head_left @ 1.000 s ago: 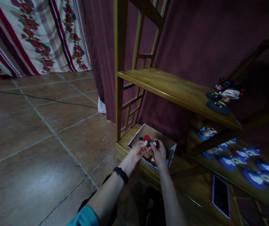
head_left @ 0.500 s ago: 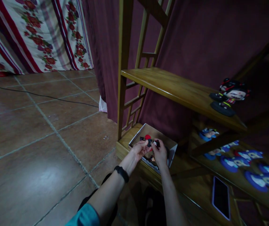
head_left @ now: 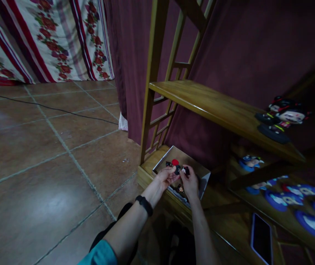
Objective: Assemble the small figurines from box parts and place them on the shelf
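Over an open cardboard box (head_left: 204, 180) on the low shelf, both of my hands meet at one small black-haired figurine (head_left: 185, 170). My left hand (head_left: 166, 176) pinches the dark round base (head_left: 177, 169) at its foot end. The fingers of my right hand (head_left: 190, 183) close around the head end. Inside the box, a red round piece (head_left: 175, 162) and a dark figurine part (head_left: 168, 164) lie beyond my left fingers. Another small figurine (head_left: 180, 188) rests near the box's front wall, below my hands.
Two black-haired figurines on black bases (head_left: 273, 133) stand on the upper wooden shelf (head_left: 201, 97). Several blue-based figurines (head_left: 284, 198) fill the right-hand shelf. A phone (head_left: 261, 235) lies lower right. A black cable (head_left: 49, 107) crosses the tiled floor (head_left: 49, 206).
The view has shifted slightly, so the shelf and figurines sit further right. My hands stay together over the box with the same figurine between them.
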Demonstrator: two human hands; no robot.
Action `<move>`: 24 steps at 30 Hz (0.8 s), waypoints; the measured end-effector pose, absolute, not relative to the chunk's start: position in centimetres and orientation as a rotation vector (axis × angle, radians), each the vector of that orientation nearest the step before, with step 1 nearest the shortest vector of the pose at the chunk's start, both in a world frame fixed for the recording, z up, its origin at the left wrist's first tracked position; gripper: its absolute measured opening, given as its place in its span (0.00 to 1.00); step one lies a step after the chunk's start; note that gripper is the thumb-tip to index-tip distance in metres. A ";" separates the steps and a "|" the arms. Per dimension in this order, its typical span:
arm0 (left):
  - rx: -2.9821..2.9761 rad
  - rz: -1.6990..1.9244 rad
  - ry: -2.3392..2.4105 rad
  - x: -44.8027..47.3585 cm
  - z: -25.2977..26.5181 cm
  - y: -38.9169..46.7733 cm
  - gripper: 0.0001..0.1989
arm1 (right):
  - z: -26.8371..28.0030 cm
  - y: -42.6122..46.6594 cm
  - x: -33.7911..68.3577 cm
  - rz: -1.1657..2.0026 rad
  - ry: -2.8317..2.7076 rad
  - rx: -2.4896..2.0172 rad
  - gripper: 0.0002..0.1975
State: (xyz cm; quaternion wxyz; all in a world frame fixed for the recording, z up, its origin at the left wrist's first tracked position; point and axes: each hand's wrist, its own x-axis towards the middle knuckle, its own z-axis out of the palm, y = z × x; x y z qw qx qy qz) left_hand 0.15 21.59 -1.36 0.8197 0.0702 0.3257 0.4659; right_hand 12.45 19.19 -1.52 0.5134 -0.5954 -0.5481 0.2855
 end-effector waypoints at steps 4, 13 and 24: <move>0.164 1.008 0.705 0.2 -1.5 21.6 0.07 | -1.4 19.2 12.4 0.631 -1.346 -1.456 0.18; 0.246 0.971 0.756 -0.2 -1.7 21.4 0.11 | -1.8 19.4 12.8 0.663 -1.387 -1.476 0.18; 0.274 0.979 0.791 0.0 -1.6 21.0 0.12 | -2.0 19.2 13.1 0.628 -1.420 -1.479 0.18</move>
